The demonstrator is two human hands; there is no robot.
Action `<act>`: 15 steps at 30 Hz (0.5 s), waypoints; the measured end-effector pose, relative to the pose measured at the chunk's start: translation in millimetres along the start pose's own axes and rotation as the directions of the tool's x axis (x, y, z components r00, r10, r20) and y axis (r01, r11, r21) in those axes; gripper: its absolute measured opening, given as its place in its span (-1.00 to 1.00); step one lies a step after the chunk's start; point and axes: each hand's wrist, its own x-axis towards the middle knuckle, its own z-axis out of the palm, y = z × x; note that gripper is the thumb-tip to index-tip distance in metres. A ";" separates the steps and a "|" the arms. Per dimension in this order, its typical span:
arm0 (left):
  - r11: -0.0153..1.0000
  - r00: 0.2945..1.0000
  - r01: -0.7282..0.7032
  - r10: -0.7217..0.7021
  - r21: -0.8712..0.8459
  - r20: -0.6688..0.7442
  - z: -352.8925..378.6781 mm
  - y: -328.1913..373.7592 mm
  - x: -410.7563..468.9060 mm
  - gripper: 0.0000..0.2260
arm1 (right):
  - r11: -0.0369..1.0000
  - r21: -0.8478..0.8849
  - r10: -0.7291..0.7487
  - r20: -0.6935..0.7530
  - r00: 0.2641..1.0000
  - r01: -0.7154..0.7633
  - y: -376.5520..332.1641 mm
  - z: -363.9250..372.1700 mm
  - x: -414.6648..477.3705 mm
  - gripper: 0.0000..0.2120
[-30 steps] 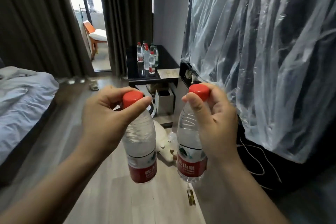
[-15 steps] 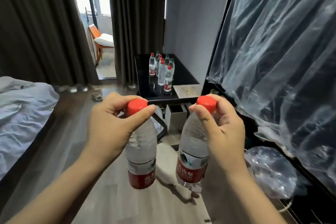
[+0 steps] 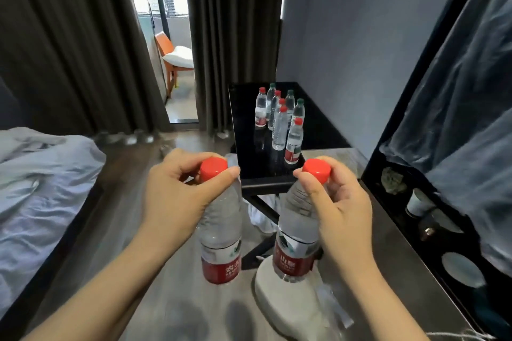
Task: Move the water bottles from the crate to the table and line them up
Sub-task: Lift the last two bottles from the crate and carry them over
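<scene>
Left hand [image 3: 174, 196] round left bottle [image 3: 221, 232] neck, right hand [image 3: 342, 202] round right bottle [image 3: 296, 230] neck

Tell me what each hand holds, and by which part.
The left hand pinches the left bottle by its red cap; the right hand, the right bottle likewise.
</scene>
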 end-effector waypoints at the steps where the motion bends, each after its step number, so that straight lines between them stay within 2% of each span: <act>1: 1.000 1.000 0.001 -0.001 0.020 -0.001 5.0 -6.5 16.5 -0.87 | 1.000 0.003 0.002 0.011 1.000 -0.002 7.7 6.7 17.3 -0.89; 4: 0.998 1.000 0.011 -0.010 0.057 -0.012 17.8 -29.4 64.2 -0.86 | 1.000 -0.007 0.002 0.048 0.999 -0.002 31.0 26.9 66.7 -0.85; 11: 0.996 0.999 0.051 -0.051 0.080 0.002 43.9 -99.2 169.7 -0.81 | 0.992 -0.046 0.118 0.069 0.991 -0.115 94.9 72.7 153.3 -0.74; 15: 0.993 0.990 0.104 -0.108 0.048 0.094 57.2 -142.6 231.9 -0.83 | 0.980 -0.062 0.192 0.040 0.981 -0.190 136.2 108.0 197.0 -0.73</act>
